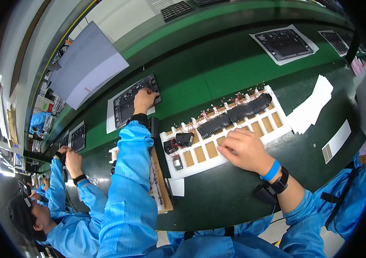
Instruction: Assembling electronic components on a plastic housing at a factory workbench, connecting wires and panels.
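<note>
My left hand (pixel 144 101) is over a black tablet-like housing (pixel 125 105) that lies on a white sheet. Its fingers are drawn together at the housing's right part; whatever they may hold is hidden. Closer to me is a white foam tray (pixel 178 173) with rows of slots. A long row of black parts (pixel 234 115) with thin red wires fills its far side, and a few loose ones (pixel 184 139) sit at its left end. My right hand (pixel 246 150) is above the tray's near edge with fingers curled; I cannot make out anything between them.
Another black housing (pixel 284 43) lies on paper at the far right. White sheets (pixel 312 105) are fanned out right of the tray. An open cardboard box (pixel 160 185) stands left of it. At left, a co-worker (pixel 69 228) handles a similar housing. A grey-white panel (pixel 88 64) juts over the bench.
</note>
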The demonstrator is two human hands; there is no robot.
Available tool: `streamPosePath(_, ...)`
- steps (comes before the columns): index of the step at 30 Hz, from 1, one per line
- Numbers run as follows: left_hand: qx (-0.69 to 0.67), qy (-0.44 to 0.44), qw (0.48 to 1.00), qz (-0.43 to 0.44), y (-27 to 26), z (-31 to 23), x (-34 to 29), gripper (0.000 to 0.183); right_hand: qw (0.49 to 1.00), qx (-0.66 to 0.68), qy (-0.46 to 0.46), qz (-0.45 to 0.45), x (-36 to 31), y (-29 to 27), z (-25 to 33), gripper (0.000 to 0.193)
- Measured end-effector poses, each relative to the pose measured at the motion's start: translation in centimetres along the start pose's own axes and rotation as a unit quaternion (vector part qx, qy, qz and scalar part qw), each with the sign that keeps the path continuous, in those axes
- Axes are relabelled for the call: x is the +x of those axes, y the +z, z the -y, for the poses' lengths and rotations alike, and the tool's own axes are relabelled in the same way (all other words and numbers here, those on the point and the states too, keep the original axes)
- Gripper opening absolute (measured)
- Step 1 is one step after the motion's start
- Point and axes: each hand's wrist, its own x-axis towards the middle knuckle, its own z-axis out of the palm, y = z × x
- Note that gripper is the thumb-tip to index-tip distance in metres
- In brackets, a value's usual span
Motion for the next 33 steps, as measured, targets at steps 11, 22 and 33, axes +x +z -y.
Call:
streamPosePath(11,0.000,-0.060,0.998,-0.016,-0.3,5.1,1.5,0.078,1.000,0.014,-0.004,-0.001,0.2,0.3,0.8,0.018)
streamPosePath(22,0.222,0.297,0.928,0.042,-2.6,2.4,-3.4,0.048,1.000,0.005,0.010,0.009,0.1,0.0,0.8,0.013)
streamPosePath(33,0.041,0.143,0.976,0.159,-3.5,3.6,-4.0,0.067,0.999,-0.002,0.016,0.035,0.3,-0.5,1.5,0.017)
